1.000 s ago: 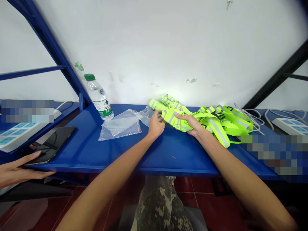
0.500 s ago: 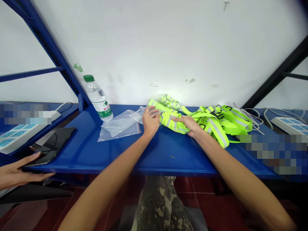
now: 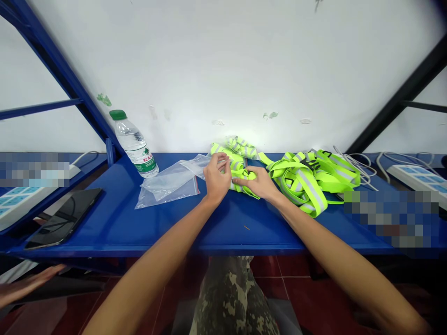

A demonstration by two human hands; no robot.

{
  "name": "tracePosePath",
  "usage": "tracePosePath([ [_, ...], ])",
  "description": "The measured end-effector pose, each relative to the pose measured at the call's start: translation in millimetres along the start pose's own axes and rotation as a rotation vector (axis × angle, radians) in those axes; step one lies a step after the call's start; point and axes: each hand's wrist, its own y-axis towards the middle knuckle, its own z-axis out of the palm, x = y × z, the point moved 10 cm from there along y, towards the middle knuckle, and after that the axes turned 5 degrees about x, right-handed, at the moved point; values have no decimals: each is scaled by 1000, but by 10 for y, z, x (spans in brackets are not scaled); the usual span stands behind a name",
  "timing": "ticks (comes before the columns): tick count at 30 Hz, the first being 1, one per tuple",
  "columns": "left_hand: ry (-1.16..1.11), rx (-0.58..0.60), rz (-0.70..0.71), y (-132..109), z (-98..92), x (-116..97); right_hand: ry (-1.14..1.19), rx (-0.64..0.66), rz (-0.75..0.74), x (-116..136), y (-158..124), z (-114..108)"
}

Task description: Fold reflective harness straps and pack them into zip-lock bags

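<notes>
My right hand (image 3: 257,182) grips a folded lime-yellow reflective vest (image 3: 236,163) made of straps with silver stripes, its thumb pressed on the near side. At the left end of this bundle, my left hand (image 3: 217,179) has its fingers curled together in a pinch; what is between them is too small to make out. Behind both hands lies another rolled reflective vest in clear wrapping (image 3: 241,146). Clear zip bags (image 3: 167,181) lie flat to the left, reaching up to my left hand. On the right is a loose heap of reflective straps (image 3: 303,179) with black buckles.
A water bottle (image 3: 138,146) with a green cap stands at the left on the blue table (image 3: 223,232). A dark tablet or phone (image 3: 64,218) lies by the left edge. Power strips (image 3: 419,179) and white cables flank the table. Another person's hand (image 3: 31,284) is low at the left.
My right hand has shifted left along the vest towards my left hand, whose fingers have curled in. The other person's hand has left the dark device and dropped below the table edge.
</notes>
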Motion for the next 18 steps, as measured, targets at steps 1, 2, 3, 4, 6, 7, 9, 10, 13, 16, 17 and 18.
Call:
tracePosePath([
  [1, 17, 7, 7, -2, 4, -14, -52, -1, -27, 34, -4, 13],
  [2, 34, 10, 12, -3, 5, -26, -90, -3, -51, 61, -8, 26],
  [3, 48, 10, 16, -4, 2, -36, -118, -7, -73, 85, -14, 36],
  [4, 57, 7, 19, -3, -4, -42, -132, -12, -89, 103, -20, 44],
  [6, 65, 0, 21, 3, -16, -48, -125, -14, -108, 127, -36, 57],
  [7, 62, -1, 25, 6, -19, -50, -112, -12, -113, 137, -45, 61],
  [9, 44, -11, 39, 13, -31, -57, -95, -9, -117, 162, -65, 61],
  [10, 31, -20, 48, 16, -41, -59, -96, -4, -117, 174, -73, 62],
  [13, -2, -49, 75, 19, -70, -62, -121, 20, -164, 239, -91, 86],
  [16, -1, -65, 103, 19, -86, -76, -147, 45, -252, 308, -101, 130],
  [17, 3, -67, 111, 20, -87, -84, -156, 52, -270, 315, -101, 145],
  [18, 7, -67, 119, 21, -88, -92, -164, 60, -278, 314, -99, 158],
])
